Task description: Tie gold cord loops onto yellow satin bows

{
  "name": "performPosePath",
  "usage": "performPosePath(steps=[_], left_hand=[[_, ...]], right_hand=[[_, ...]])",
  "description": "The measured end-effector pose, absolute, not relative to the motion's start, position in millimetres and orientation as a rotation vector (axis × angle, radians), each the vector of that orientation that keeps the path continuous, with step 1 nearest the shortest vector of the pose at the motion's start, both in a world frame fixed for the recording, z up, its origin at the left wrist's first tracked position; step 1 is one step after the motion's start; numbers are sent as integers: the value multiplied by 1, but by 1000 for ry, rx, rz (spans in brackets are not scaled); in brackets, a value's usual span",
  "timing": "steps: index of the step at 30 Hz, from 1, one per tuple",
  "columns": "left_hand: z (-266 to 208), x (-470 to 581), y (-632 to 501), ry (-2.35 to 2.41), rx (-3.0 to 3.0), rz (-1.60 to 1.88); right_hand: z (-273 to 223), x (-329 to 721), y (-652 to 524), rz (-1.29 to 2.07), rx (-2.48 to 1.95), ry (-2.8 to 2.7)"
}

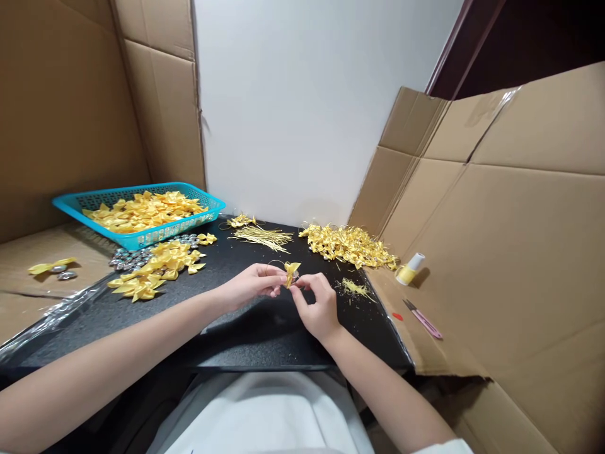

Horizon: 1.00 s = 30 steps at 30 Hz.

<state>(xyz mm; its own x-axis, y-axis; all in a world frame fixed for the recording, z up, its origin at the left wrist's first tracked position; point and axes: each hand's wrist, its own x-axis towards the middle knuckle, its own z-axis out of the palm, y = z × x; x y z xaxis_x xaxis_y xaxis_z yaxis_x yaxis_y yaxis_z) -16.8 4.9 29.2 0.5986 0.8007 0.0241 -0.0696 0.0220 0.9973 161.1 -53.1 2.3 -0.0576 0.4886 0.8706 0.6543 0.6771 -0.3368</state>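
Between my two hands, over the front of the black table (227,343), is a yellow ribbon bow (292,271) with a silvery piece at its right side. My left hand (259,281) pinches the bow from the left, and a thin loop of cord or wire curves above those fingers. From the right, my right hand (317,304) is closed with thumb and fingertips at the bow's lower edge and the silvery piece. The fingers partly hide where the parts meet.
At left stands a blue basket (142,238) of yellow bows, with loose bows (165,260) and silver bells (130,258) before it. Behind lie yellow strips (265,237) and a bow pile (350,244). Thread spool (410,270) and pink snips (424,320) are right, beside cardboard walls (529,239).
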Motion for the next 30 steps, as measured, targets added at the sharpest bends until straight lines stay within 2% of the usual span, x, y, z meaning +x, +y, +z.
performPosePath(steps=[19,30], left_hand=[[26,-15,9,788,1362,819],[27,-12,6,822,1452,868]], right_hand=[[0,163,-49,-137,-1036,-1732],[0,162,-49,-5,-1053,-1721]])
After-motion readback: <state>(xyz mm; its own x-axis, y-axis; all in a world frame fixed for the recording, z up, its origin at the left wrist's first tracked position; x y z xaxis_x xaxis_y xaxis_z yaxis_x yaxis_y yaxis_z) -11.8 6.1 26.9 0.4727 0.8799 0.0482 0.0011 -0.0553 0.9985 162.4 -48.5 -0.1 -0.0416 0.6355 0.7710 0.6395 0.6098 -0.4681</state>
